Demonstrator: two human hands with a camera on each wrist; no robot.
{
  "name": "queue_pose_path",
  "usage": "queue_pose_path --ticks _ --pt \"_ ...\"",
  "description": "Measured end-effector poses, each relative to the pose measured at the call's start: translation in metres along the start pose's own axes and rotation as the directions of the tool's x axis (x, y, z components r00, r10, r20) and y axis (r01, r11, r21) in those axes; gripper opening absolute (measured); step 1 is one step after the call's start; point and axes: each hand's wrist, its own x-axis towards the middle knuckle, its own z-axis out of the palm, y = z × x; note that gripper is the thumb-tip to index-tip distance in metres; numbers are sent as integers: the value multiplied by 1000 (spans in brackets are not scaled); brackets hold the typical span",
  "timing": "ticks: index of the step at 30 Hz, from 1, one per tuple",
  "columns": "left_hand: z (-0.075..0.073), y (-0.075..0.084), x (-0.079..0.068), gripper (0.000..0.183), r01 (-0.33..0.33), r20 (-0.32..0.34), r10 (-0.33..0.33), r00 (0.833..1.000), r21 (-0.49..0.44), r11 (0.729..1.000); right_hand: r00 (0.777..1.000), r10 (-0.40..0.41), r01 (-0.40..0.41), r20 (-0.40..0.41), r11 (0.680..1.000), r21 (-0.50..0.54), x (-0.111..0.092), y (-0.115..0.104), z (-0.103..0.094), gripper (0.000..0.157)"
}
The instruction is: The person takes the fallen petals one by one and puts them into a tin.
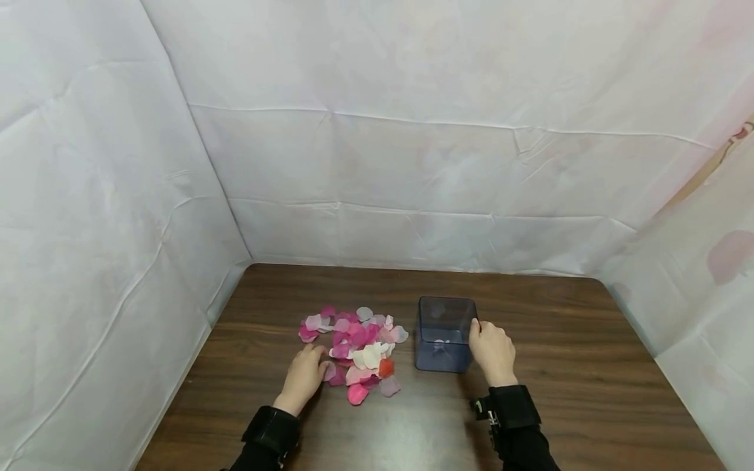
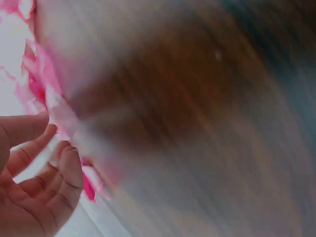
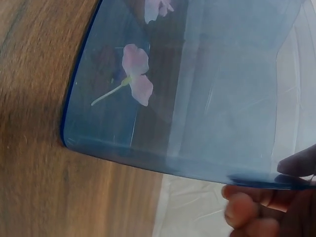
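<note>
A loose heap of petals [image 1: 359, 337] in pink, white and red lies on the table. My left hand [image 1: 304, 376] is at the heap's near left side, thumb and fingers bent and apart. Close up in the left wrist view, the fingertips are right at a pale pink petal [image 2: 60, 116]. To the right of the heap stands a clear bluish square box [image 1: 443, 356], open at the top. My right hand [image 1: 493, 350] grips its right wall at the rim, thumb on one side and fingers on the other. A pale pink flower [image 3: 137, 71] shows on the box's wall.
The brown wooden table [image 1: 565, 392] has rounded far corners. A white cloth wall [image 1: 412, 163] rises behind it, with more cloth along the left and right sides. Petals lie between my left hand and the box.
</note>
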Motion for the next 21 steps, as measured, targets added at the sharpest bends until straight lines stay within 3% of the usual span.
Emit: queue_pose_path --ticks 6,11,17,21 --pt "-8 -5 -6 20 86 25 -86 996 0 996 999 -16 15 -46 1000 -15 1 -4 -5 44" --pt "-10 -5 -8 23 82 55 -82 995 1 997 999 -14 14 34 1000 0 0 -7 -12 39" --pt "-12 -4 -5 21 62 101 -61 993 -10 998 999 -26 27 39 999 -44 0 -8 -11 38" --pt "-20 0 -2 18 110 180 -97 979 -64 992 998 1 2 61 999 -46 0 -6 -6 43"
